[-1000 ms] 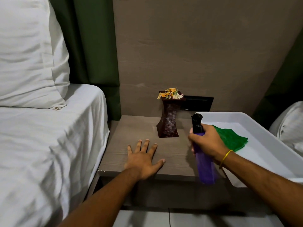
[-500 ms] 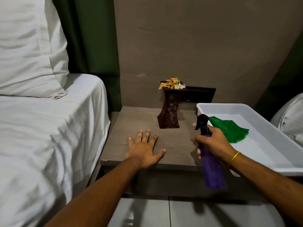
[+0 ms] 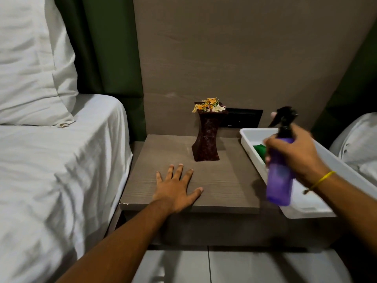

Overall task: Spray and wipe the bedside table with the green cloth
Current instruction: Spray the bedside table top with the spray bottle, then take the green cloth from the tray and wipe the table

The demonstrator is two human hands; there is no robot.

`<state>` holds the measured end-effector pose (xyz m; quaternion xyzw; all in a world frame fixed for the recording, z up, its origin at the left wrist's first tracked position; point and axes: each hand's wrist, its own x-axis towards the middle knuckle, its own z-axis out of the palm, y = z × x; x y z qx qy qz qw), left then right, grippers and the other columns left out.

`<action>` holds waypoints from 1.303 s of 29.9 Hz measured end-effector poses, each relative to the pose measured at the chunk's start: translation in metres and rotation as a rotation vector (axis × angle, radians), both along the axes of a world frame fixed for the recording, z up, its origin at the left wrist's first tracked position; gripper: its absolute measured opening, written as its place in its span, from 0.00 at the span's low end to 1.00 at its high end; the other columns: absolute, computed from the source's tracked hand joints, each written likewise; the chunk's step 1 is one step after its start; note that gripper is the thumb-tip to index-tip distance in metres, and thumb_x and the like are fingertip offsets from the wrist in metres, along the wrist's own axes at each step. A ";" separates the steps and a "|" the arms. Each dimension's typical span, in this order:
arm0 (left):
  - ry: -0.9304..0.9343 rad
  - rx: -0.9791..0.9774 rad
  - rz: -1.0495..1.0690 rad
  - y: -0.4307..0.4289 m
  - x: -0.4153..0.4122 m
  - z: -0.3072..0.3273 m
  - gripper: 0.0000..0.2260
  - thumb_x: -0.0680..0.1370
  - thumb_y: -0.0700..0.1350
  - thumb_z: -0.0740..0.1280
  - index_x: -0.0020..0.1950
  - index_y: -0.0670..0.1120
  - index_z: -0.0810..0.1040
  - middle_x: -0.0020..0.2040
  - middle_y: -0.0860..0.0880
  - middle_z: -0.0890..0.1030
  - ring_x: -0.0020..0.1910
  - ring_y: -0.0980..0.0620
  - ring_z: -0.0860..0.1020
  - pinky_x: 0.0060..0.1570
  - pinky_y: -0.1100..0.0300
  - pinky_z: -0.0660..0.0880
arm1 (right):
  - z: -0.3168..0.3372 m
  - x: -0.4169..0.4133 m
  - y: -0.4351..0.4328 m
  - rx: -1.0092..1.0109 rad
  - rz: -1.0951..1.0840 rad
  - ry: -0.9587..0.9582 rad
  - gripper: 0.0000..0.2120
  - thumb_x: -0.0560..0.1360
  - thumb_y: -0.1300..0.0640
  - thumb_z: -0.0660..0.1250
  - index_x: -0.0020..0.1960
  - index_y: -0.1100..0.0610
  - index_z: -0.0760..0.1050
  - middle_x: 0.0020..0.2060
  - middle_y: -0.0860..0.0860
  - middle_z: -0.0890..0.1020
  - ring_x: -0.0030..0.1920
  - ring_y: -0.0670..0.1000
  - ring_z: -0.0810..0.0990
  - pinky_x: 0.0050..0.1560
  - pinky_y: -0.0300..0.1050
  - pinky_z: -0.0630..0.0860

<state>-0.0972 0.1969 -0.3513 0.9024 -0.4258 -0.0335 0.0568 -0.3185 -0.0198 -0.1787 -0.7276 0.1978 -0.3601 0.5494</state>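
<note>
The grey wood-grain bedside table stands between two beds. My left hand lies flat on its front part, fingers spread, holding nothing. My right hand grips a purple spray bottle with a black trigger head, held upright in the air over the table's right edge, nozzle facing left. The green cloth lies in a white tray on the table's right side, mostly hidden behind the bottle and hand.
A dark red vase with dried petals on top stands at the back middle of the table. A white-sheeted bed with a pillow borders the left. Another bed sits right. A black socket panel is on the wall.
My right hand has lifted the spray bottle higher and a little to the right, over the tray's edge. The left hand stays flat on the table. The camera has tilted down slightly.
</note>
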 end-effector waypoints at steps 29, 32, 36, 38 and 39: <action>-0.042 -0.031 -0.012 -0.002 0.013 -0.018 0.45 0.72 0.81 0.36 0.85 0.62 0.44 0.87 0.49 0.45 0.85 0.42 0.43 0.77 0.29 0.44 | 0.028 -0.096 -0.057 -1.151 -0.787 -0.324 0.22 0.76 0.49 0.73 0.63 0.62 0.74 0.58 0.54 0.75 0.60 0.62 0.76 0.64 0.58 0.72; -0.046 -0.014 -0.008 -0.003 0.010 -0.015 0.45 0.71 0.81 0.35 0.85 0.62 0.43 0.87 0.49 0.44 0.85 0.42 0.43 0.78 0.30 0.44 | 0.023 -0.036 -0.048 -1.207 -0.471 -0.220 0.06 0.76 0.60 0.69 0.53 0.59 0.77 0.49 0.53 0.79 0.49 0.56 0.78 0.52 0.52 0.75; -0.047 0.013 0.011 -0.005 0.005 -0.014 0.46 0.70 0.81 0.33 0.85 0.62 0.42 0.87 0.49 0.42 0.85 0.43 0.42 0.77 0.30 0.43 | -0.022 0.038 -0.078 -0.879 -0.260 0.646 0.11 0.74 0.60 0.64 0.55 0.56 0.80 0.50 0.54 0.85 0.52 0.58 0.83 0.54 0.52 0.80; -0.034 0.007 0.000 -0.007 0.001 -0.014 0.46 0.70 0.82 0.33 0.85 0.63 0.42 0.87 0.50 0.42 0.85 0.43 0.41 0.77 0.30 0.42 | -0.046 0.048 -0.102 -0.727 -0.206 0.988 0.16 0.76 0.54 0.67 0.62 0.57 0.80 0.59 0.58 0.85 0.59 0.61 0.83 0.59 0.51 0.79; -0.033 -0.002 0.001 -0.006 0.000 -0.016 0.45 0.70 0.82 0.34 0.85 0.63 0.42 0.87 0.50 0.42 0.84 0.43 0.41 0.78 0.30 0.42 | -0.058 0.048 -0.111 -0.647 -0.187 1.056 0.19 0.75 0.49 0.70 0.63 0.57 0.79 0.61 0.59 0.84 0.61 0.62 0.82 0.60 0.51 0.79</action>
